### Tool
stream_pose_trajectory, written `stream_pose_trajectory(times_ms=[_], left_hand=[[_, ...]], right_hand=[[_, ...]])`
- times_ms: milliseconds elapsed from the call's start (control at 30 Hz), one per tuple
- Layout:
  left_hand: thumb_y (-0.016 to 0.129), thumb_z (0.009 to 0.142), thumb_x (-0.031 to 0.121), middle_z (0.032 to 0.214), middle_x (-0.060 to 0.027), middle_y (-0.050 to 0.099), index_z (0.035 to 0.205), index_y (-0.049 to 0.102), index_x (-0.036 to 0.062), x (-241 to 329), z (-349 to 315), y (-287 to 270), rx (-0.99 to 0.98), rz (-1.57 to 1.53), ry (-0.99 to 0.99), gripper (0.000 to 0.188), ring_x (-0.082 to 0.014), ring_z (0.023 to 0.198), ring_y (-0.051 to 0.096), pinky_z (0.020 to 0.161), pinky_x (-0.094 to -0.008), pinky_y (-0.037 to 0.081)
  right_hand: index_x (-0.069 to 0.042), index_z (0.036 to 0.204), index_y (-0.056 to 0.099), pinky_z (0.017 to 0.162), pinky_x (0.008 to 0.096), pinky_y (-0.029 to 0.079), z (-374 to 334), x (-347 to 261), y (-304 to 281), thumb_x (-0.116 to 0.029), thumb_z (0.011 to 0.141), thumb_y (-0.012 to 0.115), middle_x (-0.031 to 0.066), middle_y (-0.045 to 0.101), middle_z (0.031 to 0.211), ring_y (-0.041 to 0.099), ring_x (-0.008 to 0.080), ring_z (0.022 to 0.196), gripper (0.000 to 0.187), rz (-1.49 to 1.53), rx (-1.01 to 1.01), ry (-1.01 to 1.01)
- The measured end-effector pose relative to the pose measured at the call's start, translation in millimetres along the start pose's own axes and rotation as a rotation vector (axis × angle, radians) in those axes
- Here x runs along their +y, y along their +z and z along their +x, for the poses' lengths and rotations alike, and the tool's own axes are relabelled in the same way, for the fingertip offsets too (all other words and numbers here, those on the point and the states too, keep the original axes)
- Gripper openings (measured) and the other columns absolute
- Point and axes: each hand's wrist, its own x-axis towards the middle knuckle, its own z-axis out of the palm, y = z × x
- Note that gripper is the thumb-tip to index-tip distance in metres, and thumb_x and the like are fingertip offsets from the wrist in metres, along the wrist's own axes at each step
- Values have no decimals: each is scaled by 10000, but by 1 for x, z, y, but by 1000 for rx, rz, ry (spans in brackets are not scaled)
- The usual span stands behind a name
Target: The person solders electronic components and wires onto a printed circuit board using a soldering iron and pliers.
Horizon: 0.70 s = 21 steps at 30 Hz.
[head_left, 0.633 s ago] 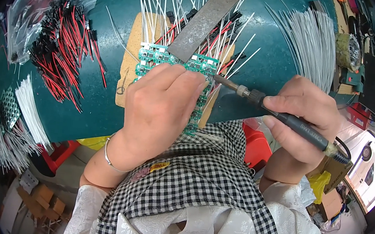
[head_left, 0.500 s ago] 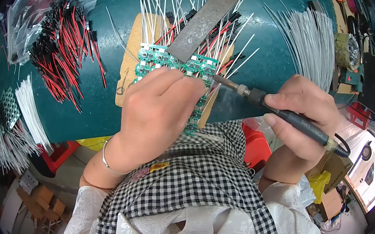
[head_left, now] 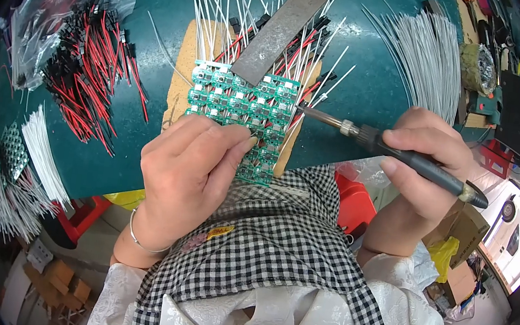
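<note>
A panel of small green circuit boards lies on a wooden block on the green table. White and red-black wires stick out from its far edge, under a flat grey metal bar. My left hand rests flat on the near part of the panel, fingers closed and pressing on it. My right hand grips a soldering iron by its black handle. The iron's tip touches the right edge of the panel.
A heap of red-black connector leads and a clear plastic bag lie at the left. Bundles of white wires lie at the right, more at the near left beside spare green panels. Tools crowd the right edge.
My left hand has slid back toward me, uncovering more of the green panel. The soldering iron's tip stays at the panel's right edge.
</note>
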Motion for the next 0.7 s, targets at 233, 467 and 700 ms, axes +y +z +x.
stream_pose_trajectory(times_ms=[233,467,700], left_hand=[[799,733,-37,710,-75,620,864,702,34,-2,-3,-1,-6,4,5,177,-239,615,604,553,-345,472],[802,731,-35,703,-74,618,855,699,33,-3,-6,0,5,-7,4,175,-239,613,604,555,-344,473],[803,730,-37,690,-76,609,854,699,32,-2,-7,-2,-5,19,-13,175,-237,596,586,546,-346,459]], right_hand=[[36,927,771,539,267,410,11,3,4,2,630,783,106,662,732,590,157,603,299,-48,-77,-1],[45,912,767,533,276,397,15,-2,3,-21,627,787,101,655,725,580,157,596,294,-89,-102,-16],[69,925,749,573,283,385,-3,-1,-17,-28,624,779,105,622,714,558,171,630,317,1,19,0]])
